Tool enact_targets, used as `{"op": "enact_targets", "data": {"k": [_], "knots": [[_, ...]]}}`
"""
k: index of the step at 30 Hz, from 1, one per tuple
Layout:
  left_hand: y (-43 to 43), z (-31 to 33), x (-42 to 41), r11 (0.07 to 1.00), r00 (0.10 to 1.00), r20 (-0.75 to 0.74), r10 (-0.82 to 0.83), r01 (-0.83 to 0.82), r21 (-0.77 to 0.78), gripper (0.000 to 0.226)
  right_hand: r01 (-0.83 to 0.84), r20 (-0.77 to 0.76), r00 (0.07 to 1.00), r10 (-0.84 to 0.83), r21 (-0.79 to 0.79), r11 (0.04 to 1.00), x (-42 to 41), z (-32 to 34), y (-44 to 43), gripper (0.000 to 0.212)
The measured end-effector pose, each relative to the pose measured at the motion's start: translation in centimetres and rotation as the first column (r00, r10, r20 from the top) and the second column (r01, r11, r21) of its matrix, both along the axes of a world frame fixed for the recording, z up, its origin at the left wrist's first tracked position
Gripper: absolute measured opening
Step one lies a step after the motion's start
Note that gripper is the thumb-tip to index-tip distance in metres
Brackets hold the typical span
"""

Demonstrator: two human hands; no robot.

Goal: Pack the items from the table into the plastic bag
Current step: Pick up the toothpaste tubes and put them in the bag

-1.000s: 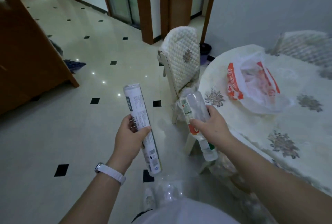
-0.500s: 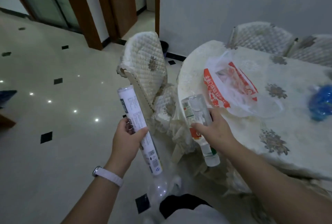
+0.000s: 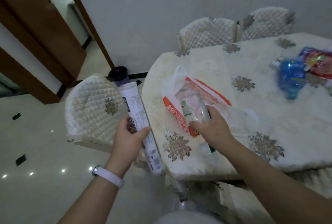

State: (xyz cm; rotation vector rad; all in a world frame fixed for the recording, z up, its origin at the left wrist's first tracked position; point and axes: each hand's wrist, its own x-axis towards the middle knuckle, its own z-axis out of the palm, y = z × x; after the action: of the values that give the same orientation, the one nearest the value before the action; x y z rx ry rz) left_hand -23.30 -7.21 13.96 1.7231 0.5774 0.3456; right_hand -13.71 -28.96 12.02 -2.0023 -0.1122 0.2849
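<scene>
Swinging right since a moment ago, you have carried your right hand [image 3: 213, 130] from beside the quilted chair [image 3: 93, 108] to over the bench [image 3: 269, 114]. It grips a clear plastic bottle [image 3: 195, 105], neck end toward you, just above the crinkled white plastic bag [image 3: 172, 87] with orange-red print. Your left hand [image 3: 129, 139] clasps a long, white printed tube [image 3: 135, 110], tilted, off the bench edge. Embroidered cream cloth covers the bench. A crumpled blue packet [image 3: 291, 74] lies well apart from the bag.

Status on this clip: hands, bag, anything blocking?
Left hand grips tube. Right hand grips bottle, over bag on table. No obstruction seen at bag.
</scene>
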Motion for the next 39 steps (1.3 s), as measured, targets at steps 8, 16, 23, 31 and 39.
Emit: {"op": "enact_targets", "data": {"k": [8,16,23,31,39], "knots": [[-2.8,3.6,11.5,0.964,0.951,0.157,-0.266,0.259,0.064,0.041,0.249,0.007,0.969,-0.249,0.013,0.969,2.7,0.4,-5.8,0.046],[-5.4,3.4,18.6,0.782,0.789,0.138,-0.599,0.539,0.314,0.048,0.484,-0.017,0.875,-0.484,-0.019,0.875,1.4,-0.7,-8.5,0.047],[-5.0,-0.9,23.5,0.322,0.482,-0.191,-0.855,0.782,0.534,0.044,0.656,-0.037,0.750,-0.661,-0.086,0.750,1.1,-1.1,-7.1,0.045],[-3.0,-8.3,28.5,-0.077,0.280,-0.447,-0.849,0.773,0.630,0.048,0.717,-0.032,0.680,-0.733,-0.179,0.674,2.8,-1.4,-2.8,0.043],[-1.8,-13.8,31.5,-0.366,0.166,-0.668,-0.726,0.728,0.579,0.049,0.660,0.016,0.724,-0.690,-0.307,0.686,4.3,-0.6,1.6,0.052]]}}
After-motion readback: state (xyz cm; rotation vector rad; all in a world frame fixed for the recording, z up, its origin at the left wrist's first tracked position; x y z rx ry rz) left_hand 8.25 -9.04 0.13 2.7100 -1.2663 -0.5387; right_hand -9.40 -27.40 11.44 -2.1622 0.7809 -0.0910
